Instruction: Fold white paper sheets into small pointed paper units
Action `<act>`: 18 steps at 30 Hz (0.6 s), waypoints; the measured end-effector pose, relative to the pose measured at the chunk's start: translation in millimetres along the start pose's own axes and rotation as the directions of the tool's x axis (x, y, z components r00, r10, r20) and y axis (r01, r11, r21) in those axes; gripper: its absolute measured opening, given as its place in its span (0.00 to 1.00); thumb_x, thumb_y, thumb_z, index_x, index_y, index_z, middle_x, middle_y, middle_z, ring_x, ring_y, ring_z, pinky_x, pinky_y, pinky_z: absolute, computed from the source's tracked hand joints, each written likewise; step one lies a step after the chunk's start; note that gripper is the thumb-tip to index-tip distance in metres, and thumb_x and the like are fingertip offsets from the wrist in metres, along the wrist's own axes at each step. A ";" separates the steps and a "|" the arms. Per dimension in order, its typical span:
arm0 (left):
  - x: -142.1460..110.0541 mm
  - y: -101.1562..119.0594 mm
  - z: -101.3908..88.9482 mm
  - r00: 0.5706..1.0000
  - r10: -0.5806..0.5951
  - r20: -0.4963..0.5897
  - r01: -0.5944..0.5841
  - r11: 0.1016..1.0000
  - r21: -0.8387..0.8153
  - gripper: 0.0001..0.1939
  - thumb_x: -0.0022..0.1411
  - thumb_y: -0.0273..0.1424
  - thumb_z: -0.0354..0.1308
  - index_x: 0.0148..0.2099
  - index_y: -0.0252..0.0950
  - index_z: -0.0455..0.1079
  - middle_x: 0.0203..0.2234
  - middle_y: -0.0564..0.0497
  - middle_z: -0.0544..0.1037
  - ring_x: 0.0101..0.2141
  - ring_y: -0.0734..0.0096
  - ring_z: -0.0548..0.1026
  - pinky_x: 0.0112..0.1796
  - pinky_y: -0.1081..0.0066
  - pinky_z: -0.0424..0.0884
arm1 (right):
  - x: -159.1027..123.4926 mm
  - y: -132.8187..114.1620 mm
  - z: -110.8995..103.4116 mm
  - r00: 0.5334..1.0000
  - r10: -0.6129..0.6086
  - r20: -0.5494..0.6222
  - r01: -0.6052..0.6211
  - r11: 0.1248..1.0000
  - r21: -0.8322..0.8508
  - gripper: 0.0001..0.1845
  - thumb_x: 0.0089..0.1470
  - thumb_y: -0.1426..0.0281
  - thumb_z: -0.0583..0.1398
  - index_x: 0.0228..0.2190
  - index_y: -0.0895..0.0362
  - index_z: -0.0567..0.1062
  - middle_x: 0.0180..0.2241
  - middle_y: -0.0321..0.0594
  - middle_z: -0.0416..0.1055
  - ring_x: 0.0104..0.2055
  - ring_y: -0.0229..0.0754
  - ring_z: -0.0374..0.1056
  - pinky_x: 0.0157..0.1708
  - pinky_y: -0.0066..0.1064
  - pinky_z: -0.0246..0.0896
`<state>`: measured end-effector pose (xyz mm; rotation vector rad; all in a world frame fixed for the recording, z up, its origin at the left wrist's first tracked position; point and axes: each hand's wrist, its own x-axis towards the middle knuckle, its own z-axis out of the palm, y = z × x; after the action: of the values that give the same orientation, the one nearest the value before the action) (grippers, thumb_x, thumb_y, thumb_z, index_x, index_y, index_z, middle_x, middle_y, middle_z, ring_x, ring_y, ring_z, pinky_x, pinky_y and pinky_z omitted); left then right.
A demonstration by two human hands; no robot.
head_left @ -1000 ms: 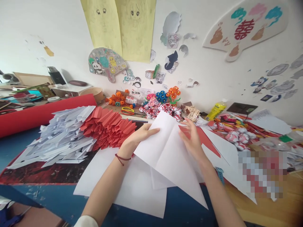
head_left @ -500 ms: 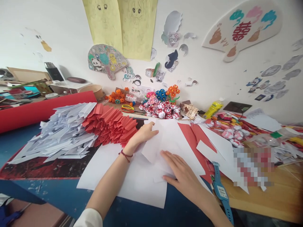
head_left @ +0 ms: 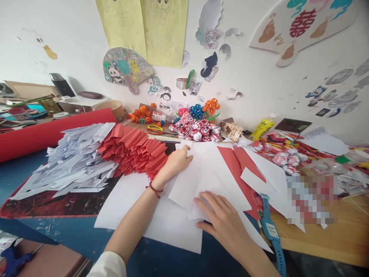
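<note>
My left hand [head_left: 177, 161] is at the upper end of a narrow piece of white paper [head_left: 183, 188], its fingers closed around the edge. My right hand [head_left: 223, 217] lies flatter, fingers stretched out and slightly apart on the paper near its lower right side. Under both hands are larger white sheets [head_left: 170, 227], overlapping on the blue tabletop. Left of my left wrist stands a dense row of folded red paper pieces [head_left: 132, 150]. Beside it lies a heap of folded white paper pieces [head_left: 80, 161].
Red paper sheets [head_left: 235, 165] and a blue wristwatch [head_left: 271, 231] lie to the right. Behind are craft flowers [head_left: 198, 130] and a yellow bottle [head_left: 263, 127]. A red roll [head_left: 57, 127] runs along the left, and blue-handled scissors [head_left: 17, 259] are at lower left.
The narrow paper's lower end has swung slightly left and down. My right hand has shifted a little downward over the sheets, its fingers more bent. The camera view has tilted down slightly.
</note>
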<state>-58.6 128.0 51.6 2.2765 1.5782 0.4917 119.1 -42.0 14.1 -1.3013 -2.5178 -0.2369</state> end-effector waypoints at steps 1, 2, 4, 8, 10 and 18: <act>0.0 0.3 0.1 1.000 0.003 -0.024 -0.003 1.000 -0.013 0.21 0.65 0.38 0.47 0.57 0.36 0.60 0.37 0.41 0.79 0.39 0.54 0.77 0.37 0.64 0.68 | -2.5 -1.6 0.7 1.000 -0.012 -0.026 0.012 1.000 -0.023 0.22 0.55 0.62 0.62 0.51 0.54 0.70 0.51 0.46 0.70 0.52 0.52 0.66 0.47 0.42 0.64; 0.0 0.6 0.3 0.999 0.005 -0.050 -0.006 1.000 -0.022 0.20 0.65 0.38 0.47 0.57 0.37 0.61 0.37 0.42 0.79 0.39 0.54 0.77 0.38 0.64 0.68 | -4.9 -3.2 1.1 0.999 -0.026 -0.048 0.024 0.999 -0.046 0.20 0.56 0.64 0.61 0.50 0.55 0.71 0.51 0.46 0.70 0.52 0.52 0.67 0.47 0.42 0.64; 0.3 1.1 0.5 0.996 0.005 -0.093 -0.009 0.999 -0.037 0.19 0.66 0.38 0.46 0.56 0.38 0.61 0.35 0.44 0.79 0.39 0.54 0.77 0.38 0.64 0.68 | -9.2 -6.0 0.9 0.995 -0.060 -0.079 0.052 0.994 -0.095 0.17 0.59 0.69 0.58 0.50 0.56 0.72 0.50 0.46 0.71 0.51 0.51 0.67 0.46 0.42 0.63; 2.0 1.6 0.3 0.988 -0.004 -0.155 -0.002 0.999 -0.037 0.17 0.66 0.36 0.46 0.55 0.39 0.62 0.33 0.47 0.80 0.38 0.56 0.77 0.39 0.64 0.68 | -14.9 -9.8 -1.5 0.987 -0.102 -0.123 0.080 0.982 -0.170 0.18 0.58 0.79 0.52 0.48 0.59 0.72 0.48 0.46 0.73 0.51 0.50 0.68 0.46 0.41 0.62; 2.8 1.4 0.2 0.984 -0.006 -0.177 -0.001 0.999 -0.038 0.16 0.66 0.35 0.46 0.54 0.40 0.63 0.32 0.48 0.80 0.38 0.56 0.77 0.40 0.65 0.68 | -15.8 -10.8 -2.8 0.985 -0.102 -0.139 0.074 0.978 -0.195 0.19 0.57 0.81 0.51 0.47 0.59 0.73 0.47 0.46 0.74 0.50 0.50 0.69 0.45 0.40 0.62; 1.6 2.1 -2.4 0.983 -0.037 -0.182 0.022 0.996 -0.084 0.15 0.65 0.34 0.48 0.53 0.40 0.65 0.35 0.47 0.80 0.40 0.57 0.77 0.41 0.65 0.67 | -11.5 -9.7 -8.0 0.977 -0.128 -0.170 0.088 0.971 -0.222 0.18 0.56 0.84 0.53 0.44 0.60 0.76 0.44 0.45 0.76 0.46 0.50 0.71 0.43 0.39 0.63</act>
<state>-57.4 129.0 54.8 2.1971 1.6413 0.7643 119.0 -58.7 17.7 -1.1559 -2.4602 -0.6373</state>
